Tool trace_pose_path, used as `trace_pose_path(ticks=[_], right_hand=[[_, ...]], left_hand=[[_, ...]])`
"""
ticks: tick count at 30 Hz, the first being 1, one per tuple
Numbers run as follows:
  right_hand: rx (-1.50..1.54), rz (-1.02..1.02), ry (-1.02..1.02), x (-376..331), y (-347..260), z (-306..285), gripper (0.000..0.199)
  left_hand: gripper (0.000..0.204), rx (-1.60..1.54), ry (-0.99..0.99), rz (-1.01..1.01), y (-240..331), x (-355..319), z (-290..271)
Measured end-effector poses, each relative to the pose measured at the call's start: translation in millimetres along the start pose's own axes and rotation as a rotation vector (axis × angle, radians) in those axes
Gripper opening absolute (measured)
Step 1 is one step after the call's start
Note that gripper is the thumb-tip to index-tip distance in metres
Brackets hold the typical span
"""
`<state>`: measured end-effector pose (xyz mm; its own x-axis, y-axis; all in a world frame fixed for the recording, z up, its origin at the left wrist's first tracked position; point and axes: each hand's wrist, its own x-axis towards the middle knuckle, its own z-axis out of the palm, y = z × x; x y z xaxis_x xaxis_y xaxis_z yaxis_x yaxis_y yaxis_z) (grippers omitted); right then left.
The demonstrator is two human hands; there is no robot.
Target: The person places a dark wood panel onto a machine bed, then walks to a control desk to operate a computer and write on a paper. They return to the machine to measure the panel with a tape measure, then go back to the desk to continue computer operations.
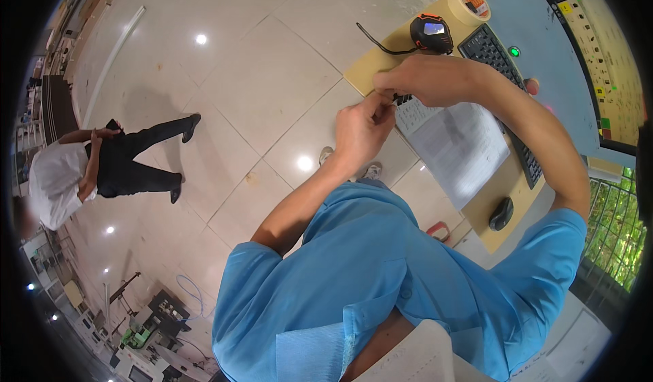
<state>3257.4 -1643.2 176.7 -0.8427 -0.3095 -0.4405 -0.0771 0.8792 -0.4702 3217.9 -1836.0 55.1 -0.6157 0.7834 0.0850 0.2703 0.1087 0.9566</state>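
Observation:
My left hand (364,129) and my right hand (430,79) meet at the left edge of the desk board, fingertips pinched together. Between them shows a small dark piece (396,98), mostly covered by the fingers, so its kind is unclear. Just beyond my right hand sits a black and orange device (431,35) with a lit display and a black wrist strap, shaped like a tape measure. Sheets of written paper (462,147) lie on the board beside my hands, partly under my right forearm.
A roll of tape (472,4) stands at the board's far end. The black keyboard (490,50) runs under my right arm, near a monitor (602,62). A mouse (501,214) rests on the board (479,229). At left, another person (102,157) stands on the tiled floor.

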Motion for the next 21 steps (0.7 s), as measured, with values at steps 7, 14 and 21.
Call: trace_pose_path(ticks=[7, 14, 21], right_hand=[[0.184, 0.132, 0.024, 7, 15, 5, 0.031], [0.270, 0.305, 1.021, -81, 7, -4, 0.042], [0.469, 0.663, 1.887, -201, -36, 113, 0.030]], left_hand=[[0.008, -0.318, -0.039, -0.226, -3, 10, 5], [0.014, -0.388, -0.066, -0.337, -2, 20, 3], [0.019, -0.080, -0.310, -0.311, 0, 30, -21]])
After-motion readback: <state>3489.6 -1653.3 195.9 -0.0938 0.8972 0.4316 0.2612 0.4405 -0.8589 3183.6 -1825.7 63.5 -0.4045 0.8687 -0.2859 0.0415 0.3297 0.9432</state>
